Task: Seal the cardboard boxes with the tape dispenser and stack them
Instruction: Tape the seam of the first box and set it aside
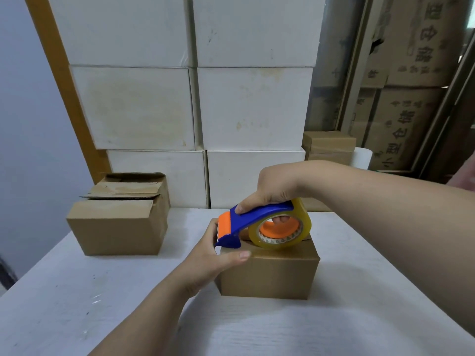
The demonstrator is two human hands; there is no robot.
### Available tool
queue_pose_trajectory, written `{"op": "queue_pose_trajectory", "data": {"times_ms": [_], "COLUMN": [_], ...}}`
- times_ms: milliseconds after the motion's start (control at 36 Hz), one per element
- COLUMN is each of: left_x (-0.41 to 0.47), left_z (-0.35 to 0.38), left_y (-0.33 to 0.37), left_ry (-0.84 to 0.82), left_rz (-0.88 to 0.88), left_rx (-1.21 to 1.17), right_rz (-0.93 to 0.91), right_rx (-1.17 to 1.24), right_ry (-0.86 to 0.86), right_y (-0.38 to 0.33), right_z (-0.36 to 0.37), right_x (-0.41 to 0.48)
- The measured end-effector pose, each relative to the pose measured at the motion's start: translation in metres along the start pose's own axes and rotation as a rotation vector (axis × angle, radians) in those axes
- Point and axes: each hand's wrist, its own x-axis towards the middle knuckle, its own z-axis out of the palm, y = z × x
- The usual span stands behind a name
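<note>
A small brown cardboard box (272,273) sits in the middle of the white table (77,304). On its top rests a blue and orange tape dispenser (246,224) with a roll of clear tape. My right hand (270,191) grips the dispenser's handle from above, a finger through the roll's core. My left hand (210,255) holds the box's left top edge, thumb lying along the front, just below the dispenser's toothed blade. Two more brown boxes (120,219) stand at the table's left, the rear one with open flaps.
A wall of stacked white boxes (195,104) rises right behind the table. Small brown boxes (329,147) and large printed cartons (401,119) stand at the back right. An orange post (64,80) leans at the left.
</note>
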Motion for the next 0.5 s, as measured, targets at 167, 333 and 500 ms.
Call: {"op": "queue_pose_trajectory", "data": {"times_ms": [167, 333, 500], "left_x": [0.000, 0.001, 0.002], "left_z": [-0.001, -0.001, -0.007], "left_y": [-0.005, -0.006, -0.001], "left_ry": [0.002, -0.003, -0.041], "left_rz": [-0.025, -0.047, -0.055], "left_rx": [-0.050, -0.063, 0.036], "right_rz": [0.087, 0.118, 0.108], "right_rx": [0.005, 0.064, 0.014], "right_ry": [-0.011, -0.028, -0.009], "right_y": [0.030, 0.057, 0.043], "right_z": [-0.009, -0.011, -0.006], "right_x": [-0.010, -0.027, -0.020]}}
